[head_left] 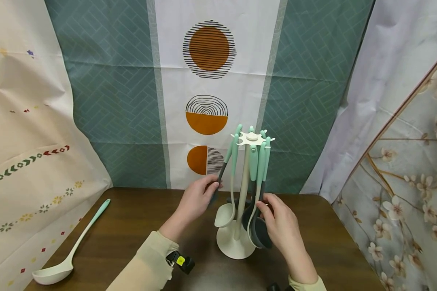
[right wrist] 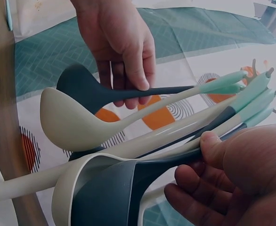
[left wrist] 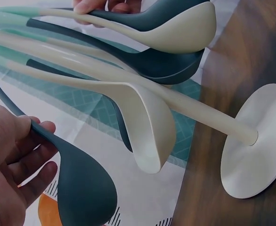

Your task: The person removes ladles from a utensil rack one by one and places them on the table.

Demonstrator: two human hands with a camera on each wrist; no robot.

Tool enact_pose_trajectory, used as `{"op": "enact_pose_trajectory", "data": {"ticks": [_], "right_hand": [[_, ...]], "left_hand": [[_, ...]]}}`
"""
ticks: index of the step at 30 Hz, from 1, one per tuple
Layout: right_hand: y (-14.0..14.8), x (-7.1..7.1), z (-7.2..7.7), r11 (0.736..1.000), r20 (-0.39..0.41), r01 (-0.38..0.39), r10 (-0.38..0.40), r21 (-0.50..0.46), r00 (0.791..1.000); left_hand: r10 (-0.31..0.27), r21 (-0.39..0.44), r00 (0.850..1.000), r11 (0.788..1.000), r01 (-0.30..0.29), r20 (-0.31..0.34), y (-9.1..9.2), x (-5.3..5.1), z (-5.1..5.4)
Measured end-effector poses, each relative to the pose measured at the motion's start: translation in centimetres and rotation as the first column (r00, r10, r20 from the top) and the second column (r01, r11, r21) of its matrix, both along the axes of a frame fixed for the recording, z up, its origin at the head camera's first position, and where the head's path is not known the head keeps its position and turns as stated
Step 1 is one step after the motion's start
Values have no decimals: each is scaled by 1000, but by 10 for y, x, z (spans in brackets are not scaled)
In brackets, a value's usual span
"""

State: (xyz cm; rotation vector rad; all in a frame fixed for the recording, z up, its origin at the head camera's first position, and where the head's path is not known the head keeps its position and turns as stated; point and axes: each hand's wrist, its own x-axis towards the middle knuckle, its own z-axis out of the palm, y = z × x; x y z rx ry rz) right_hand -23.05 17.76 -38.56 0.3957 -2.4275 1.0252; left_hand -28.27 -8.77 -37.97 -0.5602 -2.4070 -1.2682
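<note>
1. Head view: your left hand [head_left: 197, 197] pinches the shaft of a dark spoon [head_left: 223, 167], whose long axis leans from 7 o'clock up to 1 o'clock, its mint end meeting the top of the white rack [head_left: 236, 248]; the key relation is that lean, with the rack's pole at 3 o'clock from these fingers
2. Same view: your right hand [head_left: 282, 224] grips a dark ladle [head_left: 263, 235], bowl at 6 o'clock below the fingers, handle running to 12; a loose white ladle [head_left: 73, 252] lies on the table [head_left: 138, 230] at 8 o'clock from your left hand, the nearer one
3. Left wrist view: the dark spoon's head sits between 4 and 5 o'clock from your thumb, and a pale spoon [left wrist: 159, 127] hangs at 3 o'clock, apart from your fingers
4. Right wrist view: your right thumb presses the dark ladle's shaft, fingers curled beneath; bowl at 8 o'clock, handle toward 2
</note>
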Motion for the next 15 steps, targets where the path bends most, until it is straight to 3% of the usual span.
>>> {"op": "enact_pose_trajectory", "data": {"ticks": [15], "right_hand": [[0, 1, 0, 1000, 5, -6, 6, 1, 1000]], "left_hand": [[62, -9, 997, 998, -62, -39, -6, 3, 0]]}}
